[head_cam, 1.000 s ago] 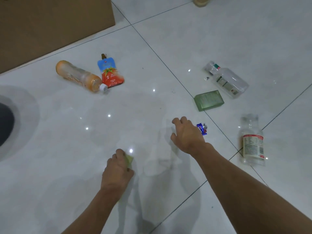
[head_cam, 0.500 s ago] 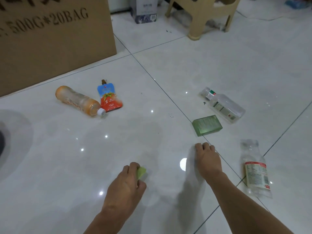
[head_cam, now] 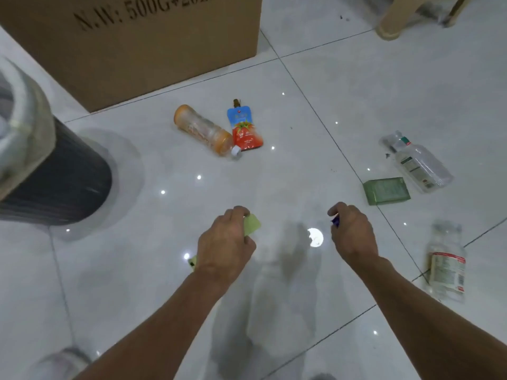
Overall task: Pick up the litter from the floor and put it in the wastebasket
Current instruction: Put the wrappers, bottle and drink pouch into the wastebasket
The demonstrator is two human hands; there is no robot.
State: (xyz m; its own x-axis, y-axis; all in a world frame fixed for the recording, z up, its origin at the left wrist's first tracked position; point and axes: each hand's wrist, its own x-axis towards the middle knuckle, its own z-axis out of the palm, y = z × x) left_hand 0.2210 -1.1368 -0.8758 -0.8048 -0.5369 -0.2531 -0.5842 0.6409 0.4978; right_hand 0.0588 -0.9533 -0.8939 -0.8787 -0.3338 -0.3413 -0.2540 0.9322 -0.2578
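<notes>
Wastebasket far left, dark ribbed wall, clear liner over the rim. Cardboard box behind it, print reads "N.W: 500G", the rest cut off. Orange bottle and red-blue pouch lie touching on the floor. Left hand grip clenched on a light green scrap. Right hand grip pinches a small blue wrapper. Further right: green box, two clear bottles, labels unreadable.
</notes>
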